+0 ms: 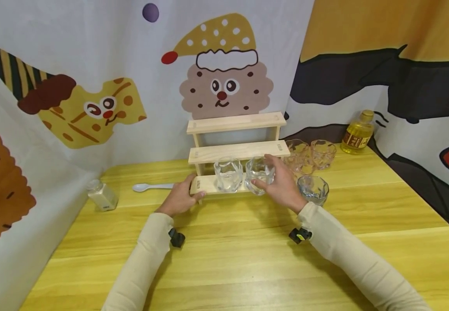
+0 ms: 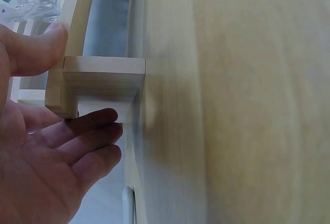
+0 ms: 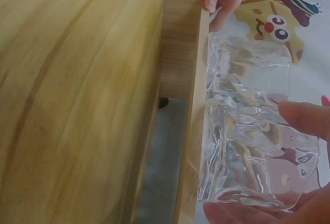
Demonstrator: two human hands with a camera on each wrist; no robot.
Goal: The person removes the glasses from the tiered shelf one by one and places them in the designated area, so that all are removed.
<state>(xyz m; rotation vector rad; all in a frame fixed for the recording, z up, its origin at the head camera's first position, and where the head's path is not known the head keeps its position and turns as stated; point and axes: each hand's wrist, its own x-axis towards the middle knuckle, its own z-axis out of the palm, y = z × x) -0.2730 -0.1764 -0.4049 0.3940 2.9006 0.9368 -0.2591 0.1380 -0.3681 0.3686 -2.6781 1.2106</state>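
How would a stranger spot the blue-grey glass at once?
On the table, find the wooden rack. Beyond its right end, beside the right hand, stands the blue-grey glass. Its tint sets it apart from the pinkish glasses behind it and the clear glasses at the rack's lowest step.

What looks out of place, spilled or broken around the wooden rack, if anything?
Nothing stands out. One clear glass stands upright on the lowest step of the wooden rack; the right hand holds another clear glass upright beside it, and the left hand grips the rack's end. I see no spill or breakage.
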